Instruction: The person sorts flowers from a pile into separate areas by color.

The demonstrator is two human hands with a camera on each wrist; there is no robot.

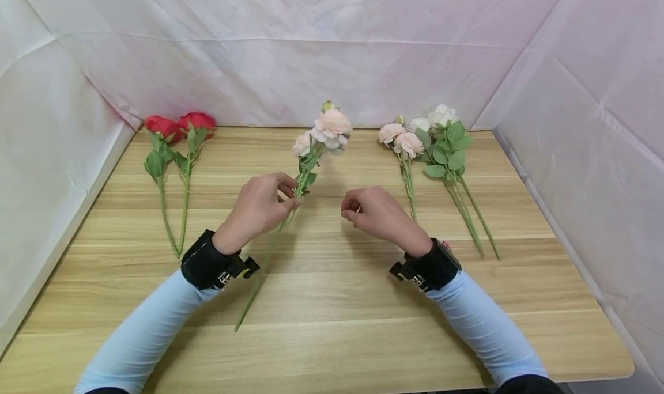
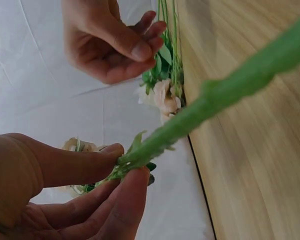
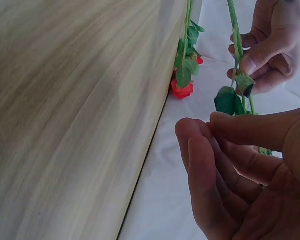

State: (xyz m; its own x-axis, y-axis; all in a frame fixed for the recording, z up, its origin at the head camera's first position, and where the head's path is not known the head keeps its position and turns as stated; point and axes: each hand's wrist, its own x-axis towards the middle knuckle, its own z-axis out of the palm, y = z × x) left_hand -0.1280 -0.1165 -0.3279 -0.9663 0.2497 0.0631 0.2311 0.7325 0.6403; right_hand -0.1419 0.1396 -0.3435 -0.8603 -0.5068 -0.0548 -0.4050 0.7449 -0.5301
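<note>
A: What is your left hand (image 1: 257,205) doing?
B: It pinches the pink rose (image 1: 325,130) by its stem, blooms lifted over the counter (image 1: 332,336), stem end slanting down toward you.
A: And your right hand (image 1: 375,212)?
B: Loosely curled, holding nothing, just beside the stem. Red roses (image 1: 178,126) lie far left; pale roses (image 1: 422,132) lie right.

Lighting's bright and even, pretty soft overall, with only faint shadows on the wooden table (image 1: 332,302) under the sleeves. No real glare. The head view is sharp but bends near the table's edges, wide-angle style. In the left wrist view the green stem (image 2: 225,95) close to the lens is blurry, and so are the flowers beyond it.
</note>
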